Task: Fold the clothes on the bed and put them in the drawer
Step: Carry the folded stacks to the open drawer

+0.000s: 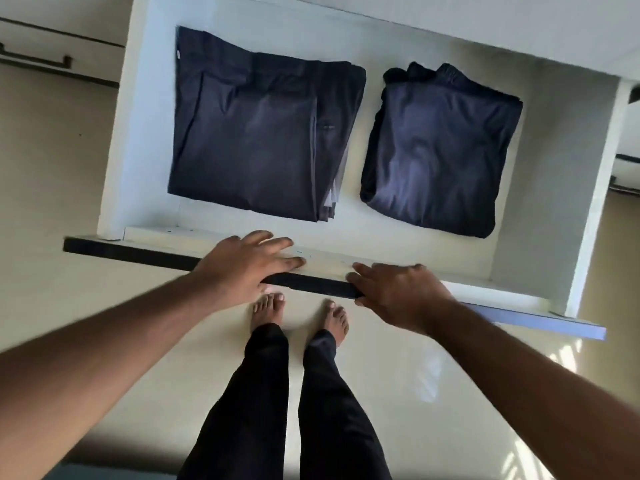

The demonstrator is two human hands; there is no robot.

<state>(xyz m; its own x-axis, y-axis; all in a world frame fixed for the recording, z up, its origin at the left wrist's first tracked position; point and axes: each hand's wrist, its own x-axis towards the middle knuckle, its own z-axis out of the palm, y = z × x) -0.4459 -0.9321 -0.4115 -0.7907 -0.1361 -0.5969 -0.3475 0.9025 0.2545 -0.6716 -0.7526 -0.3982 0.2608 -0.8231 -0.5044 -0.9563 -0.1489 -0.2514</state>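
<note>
Pale floor below, I'd push the drawer [585, 140] front evenly with left hand [242, 263] and right hand [398, 292], both lying flat, fingers straight, over folded trousers [256, 133].

Soft daylight comes from the right, leaving bright streaks of glare on the glossy floor [429, 382]. The lower left corner falls dim. Wide-angle bending stretches the edges, and the hands look slightly blurred.

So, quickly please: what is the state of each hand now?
Left hand: open, fingers straight, resting on the drawer front.
Right hand: open, fingers flat on the same front edge.
</note>
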